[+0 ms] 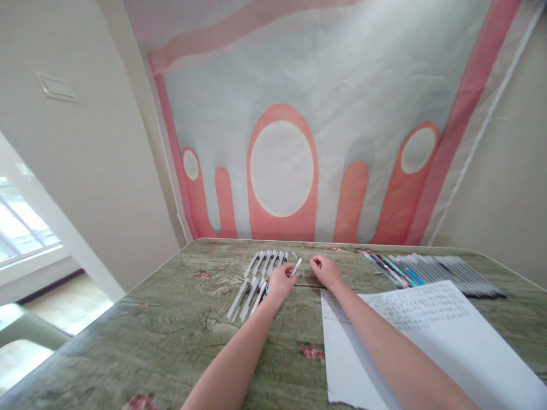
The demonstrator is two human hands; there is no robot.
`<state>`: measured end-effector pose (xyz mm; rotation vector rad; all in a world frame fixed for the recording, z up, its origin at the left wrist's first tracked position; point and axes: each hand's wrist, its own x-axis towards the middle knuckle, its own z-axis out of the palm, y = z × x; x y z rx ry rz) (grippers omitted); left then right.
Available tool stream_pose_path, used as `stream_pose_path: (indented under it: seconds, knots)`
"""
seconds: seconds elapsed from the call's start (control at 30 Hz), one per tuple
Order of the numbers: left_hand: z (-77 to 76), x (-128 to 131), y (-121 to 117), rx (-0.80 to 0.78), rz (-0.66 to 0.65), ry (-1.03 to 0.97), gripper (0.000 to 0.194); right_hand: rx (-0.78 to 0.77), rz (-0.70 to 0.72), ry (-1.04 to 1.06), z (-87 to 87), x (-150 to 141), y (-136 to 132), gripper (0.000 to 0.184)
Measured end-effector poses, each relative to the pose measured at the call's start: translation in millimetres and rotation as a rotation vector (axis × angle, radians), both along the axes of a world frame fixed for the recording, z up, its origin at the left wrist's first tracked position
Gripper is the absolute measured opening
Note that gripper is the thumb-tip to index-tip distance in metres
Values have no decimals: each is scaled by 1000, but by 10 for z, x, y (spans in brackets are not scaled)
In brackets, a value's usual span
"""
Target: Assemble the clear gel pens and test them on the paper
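My left hand (pixel 282 283) is closed around a slim white pen (pixel 297 265), which points up and to the right out of the fingers. Beside and partly beneath that hand lie two rows of whitish, see-through pens (pixel 250 296) with dark parts, the nearer row partly covered by my hand and forearm. A short distance to the right, my right hand (pixel 327 272) has its fingers curled together in a pinch, just above the table; whatever they may hold is too small to make out. A tiny bluish piece (pixel 294 255) rests behind my left hand.
A sheet of handwritten paper (pixel 410 347) lies under my right forearm. Behind it, several grey pens (pixel 444 270) and a few coloured pens (pixel 397 270) are lined up. The wood-patterned table (pixel 171 324) ends at a wall with a pink-and-grey hanging (pixel 282 68).
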<state>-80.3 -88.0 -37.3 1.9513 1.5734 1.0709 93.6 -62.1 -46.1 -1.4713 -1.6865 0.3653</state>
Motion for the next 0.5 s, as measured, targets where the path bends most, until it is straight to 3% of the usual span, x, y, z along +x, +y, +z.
stream_pose_path:
  seconds: [0.1, 0.23, 0.37, 0.5]
  knots:
    - [-60, 38, 55, -21, -72, -296, 28, 33, 110, 95, 55, -13, 3, 32]
    - [-95, 92, 66, -52, -174, -492, 25, -13, 290, 340, 102, -36, -12, 36]
    - [-101, 97, 47, -51, -235, -506, 24, -143, 423, 726, 108, -32, -31, 28]
    - [-97, 53, -5, 74, -169, -376, 21, -175, 362, 1154, 72, 49, 40, 24]
